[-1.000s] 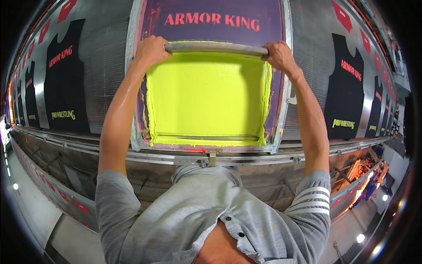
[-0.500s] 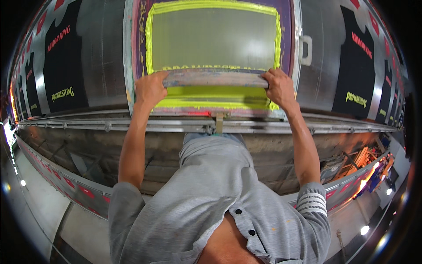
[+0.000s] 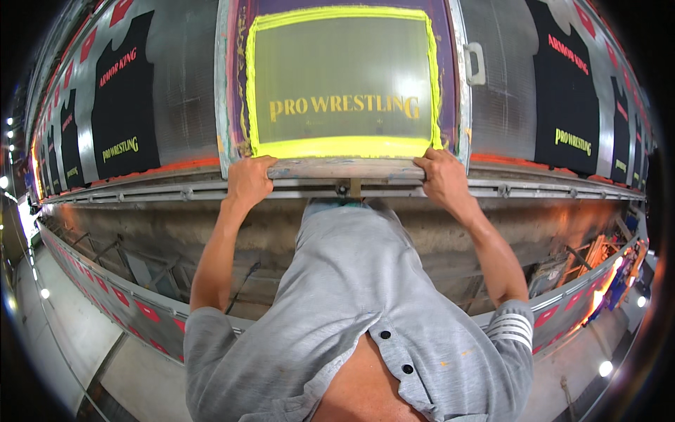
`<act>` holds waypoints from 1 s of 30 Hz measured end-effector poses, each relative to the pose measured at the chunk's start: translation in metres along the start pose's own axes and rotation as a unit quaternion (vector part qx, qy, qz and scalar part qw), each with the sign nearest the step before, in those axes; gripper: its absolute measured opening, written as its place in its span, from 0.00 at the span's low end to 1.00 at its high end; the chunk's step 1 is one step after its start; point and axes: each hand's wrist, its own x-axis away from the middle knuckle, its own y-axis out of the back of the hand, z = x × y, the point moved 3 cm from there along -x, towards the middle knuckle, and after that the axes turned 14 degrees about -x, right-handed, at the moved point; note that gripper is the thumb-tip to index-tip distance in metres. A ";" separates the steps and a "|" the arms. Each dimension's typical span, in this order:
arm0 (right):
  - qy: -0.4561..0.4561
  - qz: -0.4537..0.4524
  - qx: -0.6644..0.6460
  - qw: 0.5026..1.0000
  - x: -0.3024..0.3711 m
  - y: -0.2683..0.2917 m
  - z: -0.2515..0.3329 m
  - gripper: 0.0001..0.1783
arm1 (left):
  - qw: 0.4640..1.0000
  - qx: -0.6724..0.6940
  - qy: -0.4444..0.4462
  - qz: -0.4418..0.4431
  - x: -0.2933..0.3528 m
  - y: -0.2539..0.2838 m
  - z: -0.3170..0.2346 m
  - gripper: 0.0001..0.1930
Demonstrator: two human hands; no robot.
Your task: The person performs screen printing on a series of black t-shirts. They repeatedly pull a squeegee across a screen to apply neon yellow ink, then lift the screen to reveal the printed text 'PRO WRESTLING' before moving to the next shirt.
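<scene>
My left hand (image 3: pixel 249 183) and my right hand (image 3: pixel 445 179) are closed round the two ends of a wide squeegee (image 3: pixel 348 168). Its worn handle lies across the near end of a screen-printing frame (image 3: pixel 223 91). Just beyond it, a thick band of bright yellow ink (image 3: pixel 344 148) spans the grey mesh (image 3: pixel 341 67). Yellow ink also rings the mesh on its other sides. A line of yellowish lettering shows in the near part of the mesh. The squeegee's blade is hidden from view.
Black sleeveless shirt pieces with red and yellow print lie on metal tables, one (image 3: pixel 126 98) left and one (image 3: pixel 566 91) right. A pale handle (image 3: pixel 475 65) sits on the frame's right side. A metal rail (image 3: pixel 394 190) runs between me and the table.
Both hands have pulled the squeegee toward me, from across the mesh to the frame's near end. The lettering it partly covered is now in full view.
</scene>
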 end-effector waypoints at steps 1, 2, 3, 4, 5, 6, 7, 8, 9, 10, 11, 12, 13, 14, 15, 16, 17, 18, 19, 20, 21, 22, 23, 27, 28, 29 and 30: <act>-0.008 0.012 0.013 1.000 -0.018 0.012 -0.008 0.19 | 0.999 -0.001 0.000 0.042 -0.019 0.010 0.009 0.20; 0.004 0.005 0.023 1.000 -0.043 0.026 -0.016 0.17 | 1.000 0.013 -0.011 -0.009 -0.044 0.022 0.014 0.19; 0.026 -0.006 0.032 0.999 -0.073 0.039 -0.024 0.16 | 1.000 0.001 0.009 0.022 -0.077 0.028 0.021 0.19; 0.000 0.011 0.044 0.999 -0.108 0.052 -0.036 0.14 | 0.999 -0.009 0.022 0.038 -0.111 0.034 0.028 0.19; -0.016 0.023 0.054 0.998 -0.148 0.067 -0.048 0.13 | 0.999 -0.009 0.021 0.029 -0.148 0.041 0.035 0.18; -0.045 0.029 0.059 0.997 -0.187 0.080 -0.060 0.13 | 1.000 -0.009 0.020 0.019 -0.187 0.048 0.043 0.17; -0.075 0.037 0.063 0.994 -0.223 0.091 -0.070 0.13 | 0.998 -0.046 0.026 0.033 -0.224 0.054 0.053 0.16; -0.061 0.027 0.076 0.995 -0.255 0.102 -0.078 0.13 | 0.995 -0.082 0.033 0.047 -0.260 0.060 0.063 0.15; -0.060 0.028 0.093 0.994 -0.282 0.110 -0.086 0.14 | 0.996 -0.073 0.031 0.045 -0.291 0.066 0.073 0.14; -0.063 0.040 0.081 0.994 -0.308 0.115 -0.094 0.15 | 0.996 -0.065 0.033 0.049 -0.313 0.070 0.082 0.14; -0.097 0.059 0.080 0.990 -0.327 0.118 -0.102 0.16 | 0.997 -0.060 0.028 0.046 -0.332 0.073 0.088 0.14; -0.078 0.047 0.072 0.993 -0.340 0.120 -0.107 0.17 | 0.997 -0.057 0.026 0.046 -0.347 0.074 0.093 0.14; -0.069 0.046 0.069 0.994 -0.347 0.120 -0.111 0.17 | 0.997 -0.052 0.025 0.044 -0.356 0.073 0.097 0.15; -0.075 0.044 0.079 0.993 -0.351 0.119 -0.116 0.17 | 0.996 -0.071 0.019 0.046 -0.360 0.071 0.100 0.15; -0.065 0.046 0.079 0.994 -0.352 0.117 -0.119 0.18 | 0.995 -0.081 0.026 0.045 -0.361 0.068 0.101 0.16; -0.045 0.022 0.084 0.995 -0.351 0.115 -0.119 0.18 | 0.995 -0.084 0.028 0.043 -0.359 0.063 0.101 0.16; -0.023 0.013 0.082 0.996 -0.346 0.111 -0.119 0.19 | 0.995 -0.082 0.032 0.045 -0.353 0.058 0.100 0.17; 0.003 -0.001 0.078 0.997 -0.339 0.106 -0.116 0.19 | 0.996 -0.073 0.035 0.027 -0.344 0.054 0.098 0.18; -0.012 0.006 0.078 0.997 -0.329 0.101 -0.115 0.20 | 0.997 -0.062 0.039 0.005 -0.334 0.049 0.095 0.19; -0.024 0.008 0.079 0.997 -0.316 0.094 -0.112 0.21 | 0.998 -0.047 0.041 -0.027 -0.321 0.046 0.091 0.20; -0.045 0.008 0.081 0.996 -0.302 0.086 -0.109 0.23 | 0.997 -0.060 0.044 -0.012 -0.306 0.040 0.088 0.20; 0.003 0.004 0.068 0.998 -0.280 0.078 -0.101 0.24 | 0.997 -0.067 0.042 -0.012 -0.285 0.033 0.081 0.20; 0.000 0.005 0.058 0.998 -0.255 0.068 -0.094 0.25 | 0.996 -0.073 0.042 0.000 -0.255 0.024 0.072 0.20; 0.036 -0.003 0.027 0.999 -0.144 0.027 -0.062 0.20 | 0.999 -0.012 0.012 -0.043 -0.136 -0.011 0.038 0.24; 0.022 0.002 0.020 1.000 -0.117 0.016 -0.054 0.20 | 0.999 0.002 0.010 -0.047 -0.108 -0.020 0.029 0.23; 0.009 0.005 0.010 1.000 -0.095 0.007 -0.046 0.20 | 0.997 0.021 0.001 -0.072 -0.084 -0.027 0.020 0.23; 0.004 0.008 0.002 1.000 -0.073 0.000 -0.038 0.20 | 0.998 0.025 0.013 -0.063 -0.062 -0.034 0.013 0.22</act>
